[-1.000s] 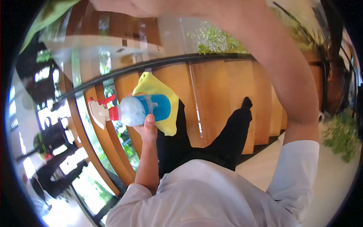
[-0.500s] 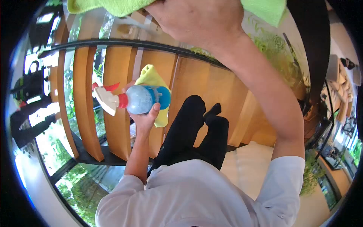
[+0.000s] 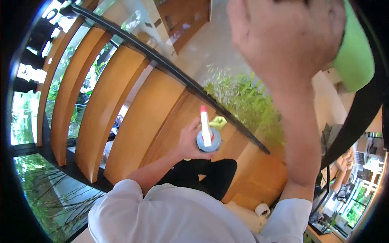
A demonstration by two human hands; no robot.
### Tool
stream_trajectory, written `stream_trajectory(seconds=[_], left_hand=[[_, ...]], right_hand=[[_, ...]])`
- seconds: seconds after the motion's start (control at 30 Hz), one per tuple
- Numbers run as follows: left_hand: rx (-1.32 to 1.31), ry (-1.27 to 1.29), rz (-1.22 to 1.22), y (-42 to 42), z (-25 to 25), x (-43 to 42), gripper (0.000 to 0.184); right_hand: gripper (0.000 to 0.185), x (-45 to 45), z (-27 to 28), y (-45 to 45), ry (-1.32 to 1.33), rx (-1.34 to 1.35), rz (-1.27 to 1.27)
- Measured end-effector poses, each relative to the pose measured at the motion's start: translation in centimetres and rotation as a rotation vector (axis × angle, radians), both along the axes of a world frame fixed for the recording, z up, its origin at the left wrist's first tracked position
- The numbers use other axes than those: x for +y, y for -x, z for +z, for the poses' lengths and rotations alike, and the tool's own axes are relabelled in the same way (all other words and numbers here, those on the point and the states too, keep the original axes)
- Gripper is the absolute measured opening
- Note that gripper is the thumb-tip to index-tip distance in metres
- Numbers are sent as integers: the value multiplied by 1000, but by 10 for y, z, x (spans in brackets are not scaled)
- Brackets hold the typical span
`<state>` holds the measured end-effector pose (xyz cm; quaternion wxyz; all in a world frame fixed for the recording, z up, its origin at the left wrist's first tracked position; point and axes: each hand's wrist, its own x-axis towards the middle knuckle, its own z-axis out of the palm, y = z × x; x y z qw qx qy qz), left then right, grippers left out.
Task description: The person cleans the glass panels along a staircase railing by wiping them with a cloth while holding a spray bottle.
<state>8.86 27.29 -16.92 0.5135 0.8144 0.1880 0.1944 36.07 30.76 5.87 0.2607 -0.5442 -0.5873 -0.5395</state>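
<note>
My left hand (image 3: 188,139) grips a spray bottle (image 3: 215,142) low in front of my body. Its white nozzle with a red tip points away from me, and the bottle looks upright from above. A yellow-green cloth (image 3: 219,122) shows just behind the bottle, by the same hand. Raised high and close to the camera, my right hand (image 3: 289,40) is closed around a bright green cloth (image 3: 356,52), which sticks out at its right side. The top of the view cuts off part of those fingers.
Wooden stair treads (image 3: 109,101) curve down the left, with gaps between them. A black rail (image 3: 162,58) edges a glass panel, and green plants (image 3: 251,107) show through it. A dark curved band (image 3: 356,117) runs down the right. A white roll (image 3: 262,209) lies low down.
My view has turned towards the right. My right hand and its cloth have moved right across the view. The spray bottle has swung from lying sideways to upright in my left hand.
</note>
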Motion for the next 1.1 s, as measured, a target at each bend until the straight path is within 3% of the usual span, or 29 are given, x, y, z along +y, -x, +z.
stream_trajectory(seconds=[0.1,0.17,0.3,0.4,0.43,0.47,0.53,0.6,0.63,0.67,0.73,0.8,0.83,0.87,0.93,1.03,1.07,1.1], left_hand=[[-18,-73,-60,2,-46,8,102],[-38,-104,-99,12,-80,12,67],[85,-121,-86,39,-152,29,77],[33,175,-62,53,-187,50,84],[-20,247,-76,57,-201,58,85],[-122,195,-101,54,-217,79,85],[-57,-21,-149,50,-231,104,84],[-162,434,-115,55,-223,118,85],[-219,325,-78,58,-277,137,84],[-203,332,-104,60,-281,145,84],[-324,168,-26,62,-278,161,85],[-360,225,-21,63,-272,173,84],[-363,59,-70,67,-283,183,88],[-314,78,-67,72,-286,188,92],[-215,113,-62,82,-292,197,101],[-437,-44,67,82,-347,190,106],[-404,-23,49,84,-349,192,106],[-377,-8,-11,82,-350,195,105]], right_hand=[[37,-7,11,0,-17,-92,-144],[36,-13,19,5,-34,-139,-256],[34,-26,33,22,-29,-192,-467],[31,-40,42,19,-97,-220,-531],[30,-36,38,22,-111,-249,-403],[30,-32,33,25,-114,-283,-274],[30,-27,7,23,-167,-293,-287],[30,-10,-34,19,-147,-218,-224],[35,-5,-72,27,-60,-133,-265],[47,3,-119,34,22,27,-281],[51,3,-203,74,179,833,-138],[45,8,-277,70,703,1039,5],[47,9,-352,58,663,585,-11],[49,14,-419,41,606,139,-32],[50,25,-445,34,642,117,14],[57,30,-446,34,907,96,76],[60,31,-443,31,934,174,145],[59,28,-428,32,1071,-34,-25]])
